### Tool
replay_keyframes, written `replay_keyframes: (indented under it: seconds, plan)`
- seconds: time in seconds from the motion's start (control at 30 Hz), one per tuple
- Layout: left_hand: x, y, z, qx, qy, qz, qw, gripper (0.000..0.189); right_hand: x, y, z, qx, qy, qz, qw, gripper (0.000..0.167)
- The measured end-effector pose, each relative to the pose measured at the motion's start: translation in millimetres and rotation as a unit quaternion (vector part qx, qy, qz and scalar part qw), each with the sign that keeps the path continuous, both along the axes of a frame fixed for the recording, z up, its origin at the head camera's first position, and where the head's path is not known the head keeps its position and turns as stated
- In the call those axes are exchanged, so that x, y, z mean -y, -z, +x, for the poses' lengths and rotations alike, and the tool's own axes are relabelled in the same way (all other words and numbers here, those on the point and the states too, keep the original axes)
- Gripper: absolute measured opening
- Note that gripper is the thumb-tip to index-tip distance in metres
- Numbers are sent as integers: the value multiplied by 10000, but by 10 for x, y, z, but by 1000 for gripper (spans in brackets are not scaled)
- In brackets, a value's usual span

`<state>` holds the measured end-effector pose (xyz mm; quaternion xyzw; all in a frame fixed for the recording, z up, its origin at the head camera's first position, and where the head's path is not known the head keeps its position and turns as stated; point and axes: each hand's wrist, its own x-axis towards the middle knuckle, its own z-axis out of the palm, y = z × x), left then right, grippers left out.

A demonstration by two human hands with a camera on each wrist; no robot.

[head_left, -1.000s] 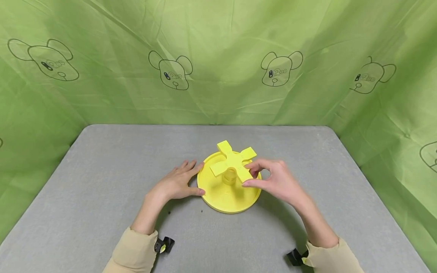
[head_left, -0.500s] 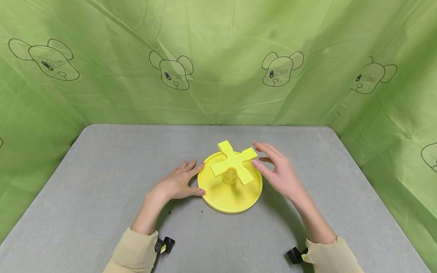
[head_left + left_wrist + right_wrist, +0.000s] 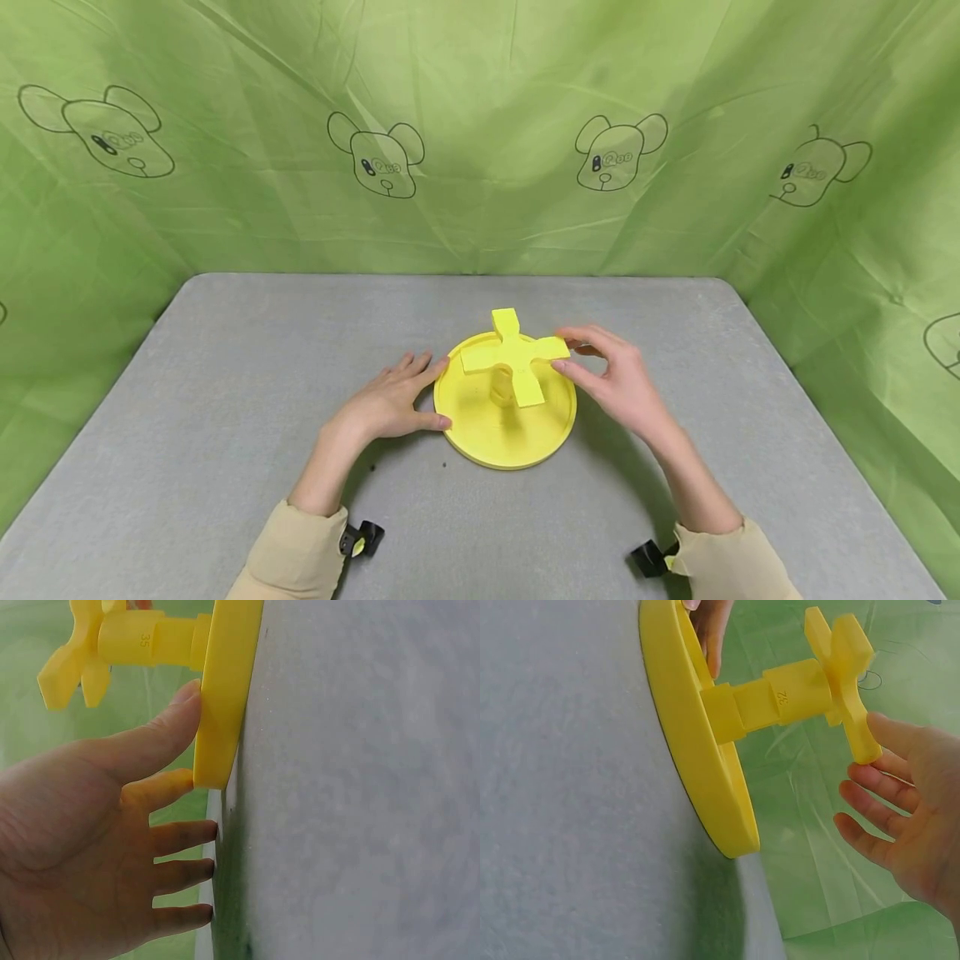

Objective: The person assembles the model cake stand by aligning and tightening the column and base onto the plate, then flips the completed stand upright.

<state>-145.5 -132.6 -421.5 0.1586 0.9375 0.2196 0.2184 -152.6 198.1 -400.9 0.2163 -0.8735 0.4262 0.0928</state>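
Green cloth (image 3: 495,233), printed with bear heads (image 3: 378,164), hangs behind and at both sides; before it lies a grey counter (image 3: 262,350), with a few dark specks (image 3: 372,468) on its near left part. A yellow disc (image 3: 480,433) rests flat on the counter, close to the middle and slightly right; from its centre rises a post (image 3: 780,694), bearing small figures on its side, and a four-bladed cross (image 3: 516,354) sits atop it, one blade each to the far, left, right and near sides.

Both hands are on the yellow piece, well apart from each other; the left hand (image 3: 390,404) lies spread at the disc's left edge, thumb and forefinger straight against the rim (image 3: 223,727), the other fingertips down at the counter, seemingly to keep the base from turning or sliding; the right hand (image 3: 615,379) pinches the end of the right blade (image 3: 860,735) between thumb and forefinger, its other fingers loose; holding so far out from the post probably gives better leverage for turning, while the disc's wide, flat seat likely keeps everything upright.
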Motion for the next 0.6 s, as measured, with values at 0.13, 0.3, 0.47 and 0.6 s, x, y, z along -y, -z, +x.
replay_keyframes:
  seconds: [0.13,0.3,0.47,0.6]
  plan:
    - [-1,3,-1,22,-11,-2,10000,93,-17,-19,2,-129,9,76,9999,30]
    - [1,0,4,3,5,16,10000,93,-37,-54,21,-68,-28,192,9998,29]
    - [4,6,6,-32,21,17,10000,92,-48,-88,45,13,-227,247,9994,30]
    - [3,8,8,-63,39,19,10000,92,-40,-110,64,-67,-401,333,9986,34]
